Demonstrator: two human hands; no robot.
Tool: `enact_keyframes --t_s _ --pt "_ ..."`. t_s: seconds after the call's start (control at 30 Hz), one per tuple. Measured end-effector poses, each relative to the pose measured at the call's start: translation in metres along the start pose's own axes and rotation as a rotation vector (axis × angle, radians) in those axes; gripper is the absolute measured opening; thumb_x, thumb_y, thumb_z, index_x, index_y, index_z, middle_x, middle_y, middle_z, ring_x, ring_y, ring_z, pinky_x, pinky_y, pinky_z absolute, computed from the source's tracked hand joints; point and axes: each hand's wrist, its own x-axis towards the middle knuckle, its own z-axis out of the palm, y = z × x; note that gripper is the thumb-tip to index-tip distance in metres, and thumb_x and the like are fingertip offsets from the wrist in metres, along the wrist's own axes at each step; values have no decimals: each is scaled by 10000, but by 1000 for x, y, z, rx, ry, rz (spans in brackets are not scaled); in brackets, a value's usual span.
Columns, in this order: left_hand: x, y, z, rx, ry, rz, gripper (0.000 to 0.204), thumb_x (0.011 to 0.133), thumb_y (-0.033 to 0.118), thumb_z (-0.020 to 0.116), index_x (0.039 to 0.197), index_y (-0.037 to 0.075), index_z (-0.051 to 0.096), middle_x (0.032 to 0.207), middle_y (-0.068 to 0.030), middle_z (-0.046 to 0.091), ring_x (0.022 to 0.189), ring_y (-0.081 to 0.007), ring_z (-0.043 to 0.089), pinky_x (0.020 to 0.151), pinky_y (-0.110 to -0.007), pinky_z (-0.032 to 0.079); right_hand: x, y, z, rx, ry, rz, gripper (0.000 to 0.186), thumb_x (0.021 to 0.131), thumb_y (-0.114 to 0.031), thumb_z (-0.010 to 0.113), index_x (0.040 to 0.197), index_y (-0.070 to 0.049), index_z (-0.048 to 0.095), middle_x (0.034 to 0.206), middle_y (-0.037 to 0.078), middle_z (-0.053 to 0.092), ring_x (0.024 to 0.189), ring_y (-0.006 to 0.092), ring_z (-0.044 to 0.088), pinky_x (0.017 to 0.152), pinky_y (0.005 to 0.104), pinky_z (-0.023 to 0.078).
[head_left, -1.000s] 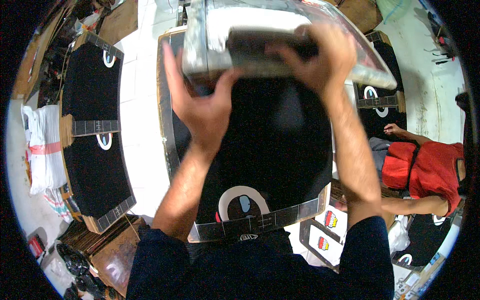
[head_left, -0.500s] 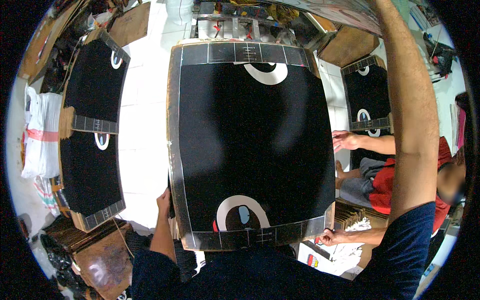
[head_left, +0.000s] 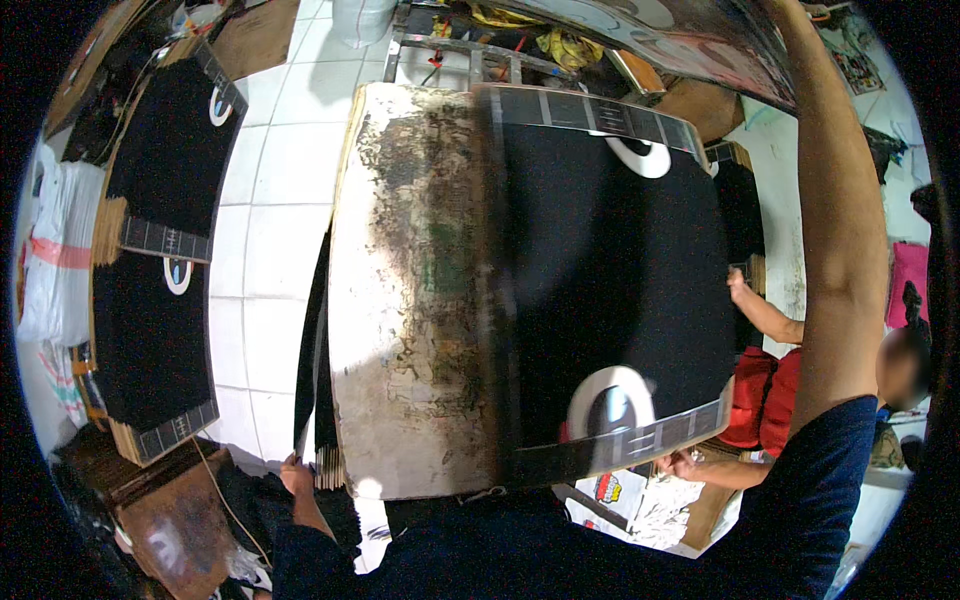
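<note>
My left hand (head_left: 294, 477) is closed at the lower corner of a thin black panel (head_left: 318, 350), which stands tilted beside the worktop's left edge. Rising along the right side, my right arm (head_left: 835, 210) runs out past the top rim, so its hand is hidden, near a raised, large stained panel (head_left: 690, 40). Across the right part of the worktop lies a board with black cloth (head_left: 620, 280), white eye-like prints and dark gridded strips at both ends. A co-worker's two hands (head_left: 737, 285) hold its right edge and lower right corner.
The worktop (head_left: 400, 300) is pale and smeared with dark stains. Similar black boards (head_left: 155, 330) stand in a row at the left, and more (head_left: 738, 215) at the right. Past the worktop are a metal frame (head_left: 480, 55) and white tiled floor (head_left: 270, 230). The co-worker (head_left: 785, 400) wears red.
The black board has slid right, held by the co-worker, baring the stained worktop. My left hand has moved down and left, and the thin black panel now shows beside the worktop.
</note>
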Motion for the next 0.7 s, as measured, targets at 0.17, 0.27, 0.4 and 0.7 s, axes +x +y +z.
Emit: enact_keyframes --t_s 0.17,0.27,0.4,0.7 --pt "13 45 -98 -140 298 239 271 915 114 717 1158 1 754 954 -235 765 883 -383 757 800 -451 591 12 11 -1 -66 11 19 628 902 -616 692 1074 -22 803 966 153 789 885 200 705 865 349 524" --pt "24 99 -158 -403 89 187 240 909 58 730 1108 -75 736 958 -191 779 832 -256 730 783 -379 558 8 5 -2 -24 -22 29 659 875 -651 698 1079 -34 806 961 162 787 892 224 715 872 362 526" --pt "45 206 -216 -584 425 379 185 935 34 719 1076 -85 731 919 -157 744 804 -209 668 777 -347 533 -2 -6 -2 -136 54 116 736 818 -718 701 1061 -31 808 993 182 780 929 283 729 886 381 528" --pt "12 403 -355 -529 848 876 113 900 -41 715 1011 -48 694 827 -115 633 752 -242 579 704 -351 476 -28 -17 -6 -123 1 118 796 767 -795 683 1125 -93 799 1018 234 766 962 360 746 888 430 559"
